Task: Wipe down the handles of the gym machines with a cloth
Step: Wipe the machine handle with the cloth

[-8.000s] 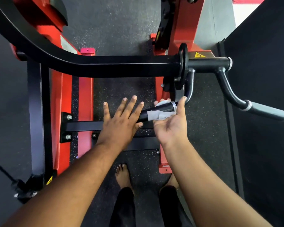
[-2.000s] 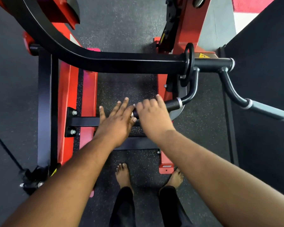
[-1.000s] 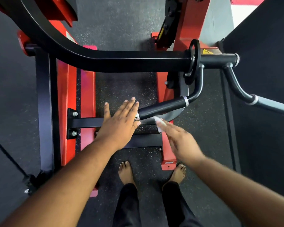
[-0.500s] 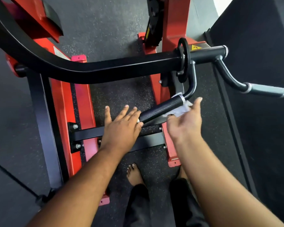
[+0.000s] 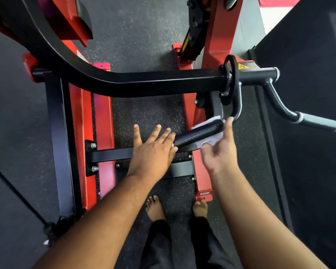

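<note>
A black inner handle (image 5: 197,133) slants from centre up to the right on a red and black gym machine. My left hand (image 5: 153,150) lies flat with straight fingers, its fingertips against the handle's lower end. My right hand (image 5: 220,150) cups the handle's upper part from below, palm up, thumb raised beside the bar. It holds a white cloth (image 5: 208,122) wrapped round the handle; bits of cloth show above and below the bar. A second, grey outer handle (image 5: 318,122) sticks out at the right.
A thick black curved arm (image 5: 124,84) crosses above the hands. Red frame rails (image 5: 83,133) and a black cross bar (image 5: 109,154) lie below on speckled rubber floor. My bare feet (image 5: 155,207) stand near the red base. A dark wall (image 5: 308,55) closes the right.
My right hand slid with the cloth from the handle's lower end up to its upper part near the bend. My left hand stayed flat at the handle's lower end.
</note>
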Action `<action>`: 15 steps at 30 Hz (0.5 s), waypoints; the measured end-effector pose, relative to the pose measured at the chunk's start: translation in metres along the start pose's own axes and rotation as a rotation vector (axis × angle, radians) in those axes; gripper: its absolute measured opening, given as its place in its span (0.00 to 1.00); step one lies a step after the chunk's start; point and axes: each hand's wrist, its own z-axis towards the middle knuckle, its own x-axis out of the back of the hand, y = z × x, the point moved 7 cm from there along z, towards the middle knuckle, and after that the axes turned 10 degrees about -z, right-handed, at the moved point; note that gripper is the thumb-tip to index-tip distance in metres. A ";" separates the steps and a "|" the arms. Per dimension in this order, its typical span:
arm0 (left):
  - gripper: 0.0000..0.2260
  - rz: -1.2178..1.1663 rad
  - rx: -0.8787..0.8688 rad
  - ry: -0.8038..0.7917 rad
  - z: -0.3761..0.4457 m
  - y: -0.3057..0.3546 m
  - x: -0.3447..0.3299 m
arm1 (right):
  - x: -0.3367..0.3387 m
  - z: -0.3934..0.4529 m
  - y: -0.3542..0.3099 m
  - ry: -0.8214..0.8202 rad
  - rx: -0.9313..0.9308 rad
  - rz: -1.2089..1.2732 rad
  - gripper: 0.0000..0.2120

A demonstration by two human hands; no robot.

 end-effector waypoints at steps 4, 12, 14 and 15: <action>0.25 0.009 0.009 -0.003 -0.001 0.003 0.000 | -0.005 -0.004 0.005 0.046 0.015 -0.217 0.29; 0.26 0.030 0.058 -0.024 -0.002 0.004 -0.004 | 0.013 -0.063 0.022 -0.093 -0.018 -0.650 0.10; 0.26 0.016 0.065 -0.022 -0.003 0.003 -0.004 | 0.015 -0.075 -0.016 -0.024 0.273 -0.979 0.10; 0.25 0.003 0.071 -0.025 -0.004 0.004 -0.004 | 0.010 -0.080 -0.041 0.020 0.513 -1.175 0.11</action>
